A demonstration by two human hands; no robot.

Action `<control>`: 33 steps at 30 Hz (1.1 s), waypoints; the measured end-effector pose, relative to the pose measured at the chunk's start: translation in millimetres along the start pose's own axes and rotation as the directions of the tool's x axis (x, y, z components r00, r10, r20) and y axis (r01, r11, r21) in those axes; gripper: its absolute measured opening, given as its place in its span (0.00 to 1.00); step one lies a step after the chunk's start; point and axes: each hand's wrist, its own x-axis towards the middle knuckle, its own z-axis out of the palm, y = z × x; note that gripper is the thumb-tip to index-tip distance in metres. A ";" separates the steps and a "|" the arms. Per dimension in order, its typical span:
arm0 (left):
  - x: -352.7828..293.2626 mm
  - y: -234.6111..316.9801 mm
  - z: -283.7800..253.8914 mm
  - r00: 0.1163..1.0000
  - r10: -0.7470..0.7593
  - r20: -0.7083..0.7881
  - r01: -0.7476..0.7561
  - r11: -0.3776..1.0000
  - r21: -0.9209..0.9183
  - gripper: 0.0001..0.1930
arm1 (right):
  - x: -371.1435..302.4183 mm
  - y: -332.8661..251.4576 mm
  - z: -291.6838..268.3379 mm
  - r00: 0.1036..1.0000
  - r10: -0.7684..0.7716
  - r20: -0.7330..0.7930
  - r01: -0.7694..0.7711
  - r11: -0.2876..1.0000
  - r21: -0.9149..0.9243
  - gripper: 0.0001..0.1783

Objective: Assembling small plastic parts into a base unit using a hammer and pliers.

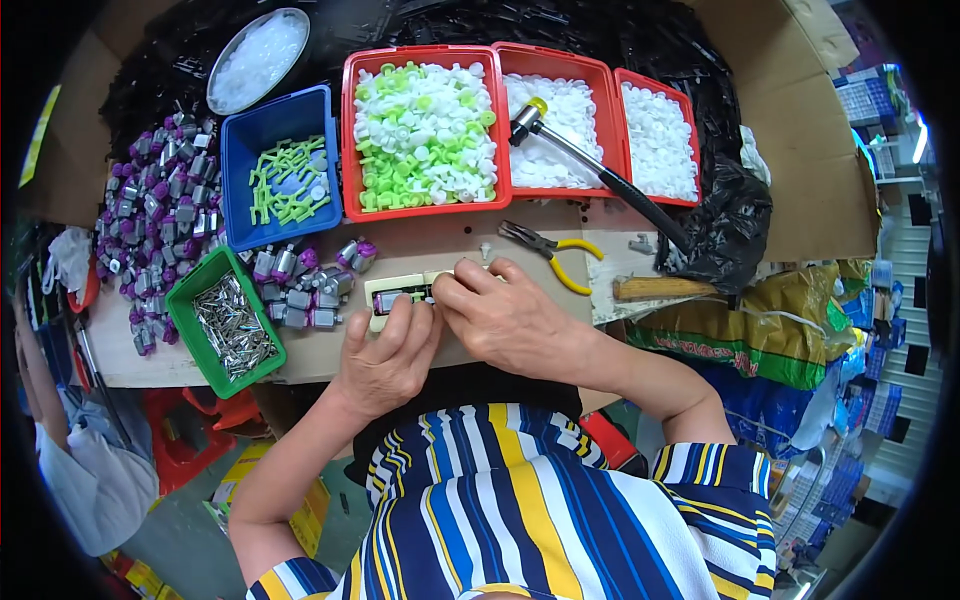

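Observation:
A cream rectangular block (400,282) lies flat near the table's front edge. In its recess sits a small motor (384,299), grey with purple, alongside a dark part mostly covered by fingers. My left hand (385,360) is closed, its curled fingertips on the motor from the near side. Over the block's right part, my right hand (508,315) has its thumb and fingers pressed together; whatever they pinch is hidden. Just beyond lie pliers (545,250) with yellow handles and a tiny white piece (486,250).
Purple-capped motors (165,205) are heaped at left, by a green tray (198,345) of metal pins and a blue bin (232,190) of green shafts. Red bins (350,130) hold white and green gears. A hammer (590,165) rests across them; black parts pile behind.

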 end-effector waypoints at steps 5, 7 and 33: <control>-1.5 3.3 2.9 1.000 -0.026 -0.008 0.026 1.000 -0.003 0.15 | -2.7 6.2 8.5 0.999 0.009 -0.050 -0.005 0.997 0.074 0.13; -3.9 4.0 1.4 0.999 -0.045 0.003 0.045 0.999 0.011 0.15 | -4.7 8.9 18.8 0.993 0.024 -0.117 -0.009 0.991 0.132 0.13; -5.7 8.6 8.8 0.996 -0.083 -0.045 0.082 0.996 -0.027 0.15 | -2.1 31.9 14.2 0.979 0.164 -0.123 -0.065 0.817 0.573 0.17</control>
